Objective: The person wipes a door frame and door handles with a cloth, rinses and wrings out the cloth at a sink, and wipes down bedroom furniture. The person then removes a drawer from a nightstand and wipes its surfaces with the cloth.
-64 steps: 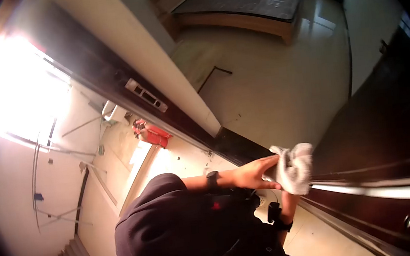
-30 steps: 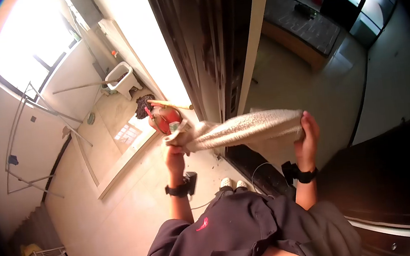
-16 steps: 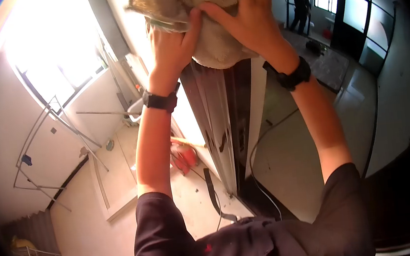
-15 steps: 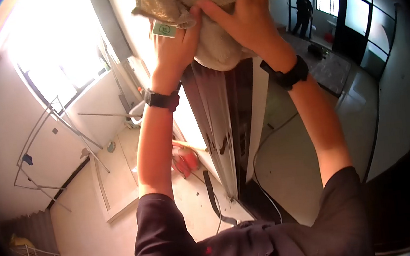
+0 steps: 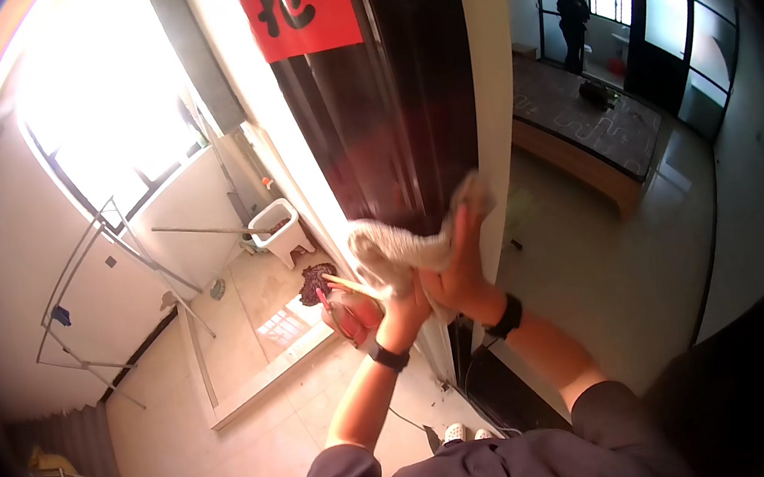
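A pale, thick cloth (image 5: 420,249) is bunched against a dark glossy door frame panel (image 5: 372,138) at about chest height. My left hand (image 5: 404,315) grips the cloth's lower left side, its fingers partly hidden by the fabric. Close beside it, my right hand (image 5: 461,279) holds the right side, with fingers pointing up along the panel's edge and slightly blurred. Both wrists wear dark bands. Above the cloth, a red paper (image 5: 301,14) with a black character sticks to the panel.
Left of the panel, a white tub (image 5: 278,230) with a stick across it stands near a red bucket (image 5: 353,319) and a metal rack (image 5: 86,313). On the right, a bed-like platform (image 5: 575,142) lies in a darker room, where a person (image 5: 574,25) stands by the window.
Both hands have come down the panel with the cloth, from the top of the view to its middle. The red paper has come into view above them.
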A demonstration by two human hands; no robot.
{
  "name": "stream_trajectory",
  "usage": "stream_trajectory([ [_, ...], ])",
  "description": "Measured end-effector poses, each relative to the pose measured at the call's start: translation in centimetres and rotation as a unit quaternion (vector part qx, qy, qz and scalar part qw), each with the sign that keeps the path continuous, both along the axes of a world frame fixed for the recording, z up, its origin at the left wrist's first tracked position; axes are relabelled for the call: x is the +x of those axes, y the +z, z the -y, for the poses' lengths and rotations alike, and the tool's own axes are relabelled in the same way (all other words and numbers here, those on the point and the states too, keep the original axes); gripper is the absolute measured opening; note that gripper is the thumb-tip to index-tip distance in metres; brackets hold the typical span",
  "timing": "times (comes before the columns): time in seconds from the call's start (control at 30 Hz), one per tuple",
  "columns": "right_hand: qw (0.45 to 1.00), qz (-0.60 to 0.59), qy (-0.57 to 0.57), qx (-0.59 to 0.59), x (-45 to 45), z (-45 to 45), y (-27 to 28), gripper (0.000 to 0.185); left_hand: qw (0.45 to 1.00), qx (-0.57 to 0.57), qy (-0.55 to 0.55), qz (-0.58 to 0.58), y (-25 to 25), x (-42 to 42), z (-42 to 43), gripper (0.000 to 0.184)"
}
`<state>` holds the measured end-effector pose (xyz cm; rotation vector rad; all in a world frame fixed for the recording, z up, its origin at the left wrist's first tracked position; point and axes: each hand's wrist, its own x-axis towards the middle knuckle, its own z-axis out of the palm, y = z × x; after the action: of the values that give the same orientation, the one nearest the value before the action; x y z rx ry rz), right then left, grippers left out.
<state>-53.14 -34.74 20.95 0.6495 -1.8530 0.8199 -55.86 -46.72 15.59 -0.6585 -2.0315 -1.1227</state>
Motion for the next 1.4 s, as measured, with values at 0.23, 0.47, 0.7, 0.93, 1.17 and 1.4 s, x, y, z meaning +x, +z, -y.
stream_trajectory([
  [0.23,0.978,0.192,-0.03,0.075,5.6,-0.9,-15.8,0.079,0.979,-0.021,-0.096,0.177,-12.9,10.8,-1.9,0.061],
  [0.47,0.989,-0.111,0.023,0.092,1.9,-2.3,5.3,0.061,0.998,0.0,0.029,-0.056,4.8,5.1,-2.7,0.05],
  [0.7,0.987,-0.154,0.018,-0.036,0.6,0.5,18.7,0.075,0.977,0.099,0.007,0.19,18.6,2.2,-0.9,0.036],
  [0.93,0.997,-0.008,-0.074,0.034,0.7,0.6,-4.5,0.078,0.993,-0.018,-0.029,0.11,-4.4,2.7,-1.0,0.044],
  [1.17,0.974,0.22,0.023,-0.051,8.3,-1.2,-10.2,0.09,0.929,0.11,-0.096,0.339,-13.0,10.1,2.8,0.051],
  [1.4,0.904,0.323,0.128,-0.25,14.4,-1.5,-4.7,0.024,0.723,0.464,-0.239,0.453,-6.6,14.8,6.2,0.039],
])
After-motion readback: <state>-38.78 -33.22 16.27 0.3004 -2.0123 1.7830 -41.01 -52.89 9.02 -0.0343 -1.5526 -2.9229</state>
